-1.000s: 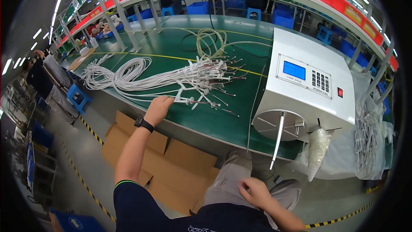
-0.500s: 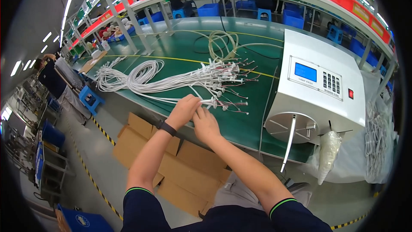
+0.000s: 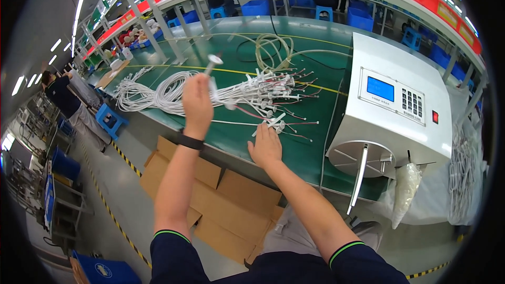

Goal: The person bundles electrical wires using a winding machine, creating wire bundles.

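My left hand [image 3: 198, 104] is raised over the bench, its fingers closed round a white cable. The held cable's white disc-shaped end piece [image 3: 214, 59] sticks up above the fist, with a thin reddish wire near it. My right hand [image 3: 267, 146] lies near the front edge of the bench, fingers stretched forward and thumb apart. Its fingertips touch or cover the white cable ends there; the exact contact is hidden. Beyond both hands lies a coiled bundle of white cables [image 3: 169, 97]. Its many white end pieces [image 3: 279, 85], with thin dark red wires, fan out to the right.
On the green bench [image 3: 310, 147], to the right, stands a white machine [image 3: 363, 110] with a screen, keypad and slotted wheel. A plastic-wrapped cone [image 3: 406, 192] hangs at its front. Clear tubing [image 3: 273, 55] loops behind the cables. Flattened cardboard [image 3: 231, 215] lies below the bench.
My left hand has lifted up and to the left, carrying a cable end away from the right hand. The right hand has moved slightly right, its fingers now stretched out over the cable ends.
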{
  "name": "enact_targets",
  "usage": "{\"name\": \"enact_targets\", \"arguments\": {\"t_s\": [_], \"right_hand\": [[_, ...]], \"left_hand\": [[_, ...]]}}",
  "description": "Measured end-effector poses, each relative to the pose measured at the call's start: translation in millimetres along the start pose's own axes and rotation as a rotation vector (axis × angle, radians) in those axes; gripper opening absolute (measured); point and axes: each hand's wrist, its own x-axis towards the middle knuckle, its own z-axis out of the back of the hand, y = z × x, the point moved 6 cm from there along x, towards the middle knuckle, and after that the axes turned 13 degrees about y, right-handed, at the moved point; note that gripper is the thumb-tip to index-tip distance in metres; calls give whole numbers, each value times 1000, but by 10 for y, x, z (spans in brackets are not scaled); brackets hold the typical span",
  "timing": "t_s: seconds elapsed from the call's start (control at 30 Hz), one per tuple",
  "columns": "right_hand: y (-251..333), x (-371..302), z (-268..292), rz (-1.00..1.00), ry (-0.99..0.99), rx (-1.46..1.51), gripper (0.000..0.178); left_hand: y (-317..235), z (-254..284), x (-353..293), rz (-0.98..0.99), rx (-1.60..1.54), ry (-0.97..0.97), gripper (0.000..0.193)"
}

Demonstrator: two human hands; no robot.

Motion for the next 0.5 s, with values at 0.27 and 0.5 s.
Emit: {"name": "enact_targets", "arguments": {"t_s": [0.27, 0.5], "right_hand": [[-72, -129, 96, 77, -100, -27, 63], [352, -907, 240, 234, -124, 282, 54]], "left_hand": [[-949, 282, 355, -196, -149, 376, 18], [-189, -509, -345, 163, -301, 856, 22]]}}
